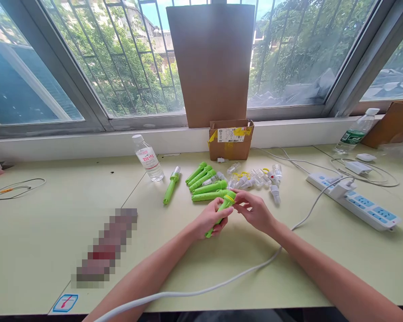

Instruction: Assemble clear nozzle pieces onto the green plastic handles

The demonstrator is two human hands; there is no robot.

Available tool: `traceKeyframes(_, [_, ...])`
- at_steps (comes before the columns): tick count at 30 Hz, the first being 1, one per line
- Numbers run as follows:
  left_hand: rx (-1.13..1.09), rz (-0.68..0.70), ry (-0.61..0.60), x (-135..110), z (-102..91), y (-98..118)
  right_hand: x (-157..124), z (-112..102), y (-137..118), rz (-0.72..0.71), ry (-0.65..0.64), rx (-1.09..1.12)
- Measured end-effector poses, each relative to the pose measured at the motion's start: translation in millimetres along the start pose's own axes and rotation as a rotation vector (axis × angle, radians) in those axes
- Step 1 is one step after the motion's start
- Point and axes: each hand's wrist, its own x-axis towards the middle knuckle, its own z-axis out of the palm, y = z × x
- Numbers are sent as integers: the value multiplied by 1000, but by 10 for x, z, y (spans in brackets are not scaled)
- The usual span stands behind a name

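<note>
My left hand [213,219] is wrapped round a green plastic handle [224,205], which slants up and to the right. A yellow ring [229,198] shows at its wider upper end. Beside that end my right hand [253,209] has its thumb and fingers pinched together against the head; whatever lies between the fingertips is hidden. Just beyond my hands lie several more green handles [208,196]. To their right are clear plastic caps [260,178], yellow rings [266,170] and white nozzle pieces [275,195] in a loose pile. One green handle with a clear top [171,185] lies apart on the left.
A water bottle [148,158] stands behind on the left, another bottle [356,133] at the far right. A small cardboard box [231,145] is against the sill. The power strip [362,203] lies right; its white cable [218,286] crosses over my forearms. A blurred patch [105,246] covers something left.
</note>
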Motion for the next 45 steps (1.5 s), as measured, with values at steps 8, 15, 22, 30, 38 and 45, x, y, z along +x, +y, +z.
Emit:
traceKeyframes(8, [60,103,152,42,27,-52,0,-12,26,24,0,29])
traceKeyframes(15, [163,159,207,90,37,-93,16,-36,1,67,7,0])
traceKeyframes(22, [81,148,114,86,-2,-77,19,-50,-35,75,-24,21])
traceKeyframes(30, [-24,91,-13,78,-84,-64,17,-54,-56,87,-39,39])
traceKeyframes(38, [15,79,14,65,-84,-42,12,-30,-29,82,-33,90])
traceKeyframes(45, [49,114,184,42,-28,-17,-9,-47,-71,38,-36,38])
